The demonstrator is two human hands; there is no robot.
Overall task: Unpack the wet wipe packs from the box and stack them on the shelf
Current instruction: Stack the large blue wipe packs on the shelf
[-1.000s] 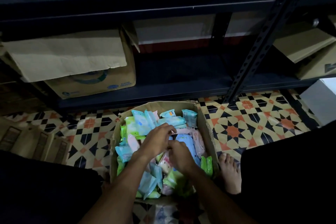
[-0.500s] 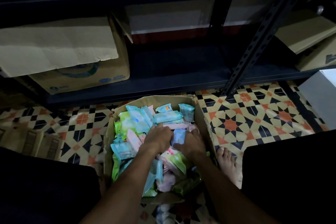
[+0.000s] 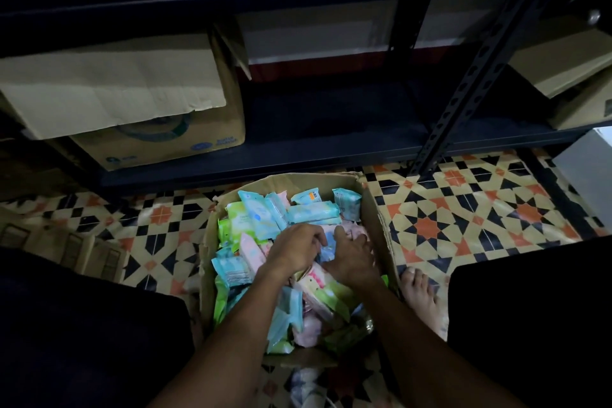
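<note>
Noted, nearest the viewer, two forearms reaching down into the open cardboard box (image 3: 381,222) on the tiled floor (image 3: 463,215). Found the box heaped close to its rim with loose wet wipe packs (image 3: 311,212) in blue, green and pink, lying at all angles. Recorded the left hand (image 3: 294,252) at the box's centre, fingers (image 3: 314,237) curled over one edge of a pale blue pack (image 3: 328,243). Recorded the right hand (image 3: 352,258) just beside it toward the box's right wall, fingers nearly straight and lightly spread on pink packs, thumb against the same blue pack. Judged the blue pack to lie between the two hands, long axis roughly from the box's near side to its far side, left hand better placed to lift it; underside of that grip hidden. Seen beyond the box's far wall: the dark metal shelf (image 3: 331,156), with a carton (image 3: 159,146) on it to the box's far left. Judged unpacking barely advanced.
</note>
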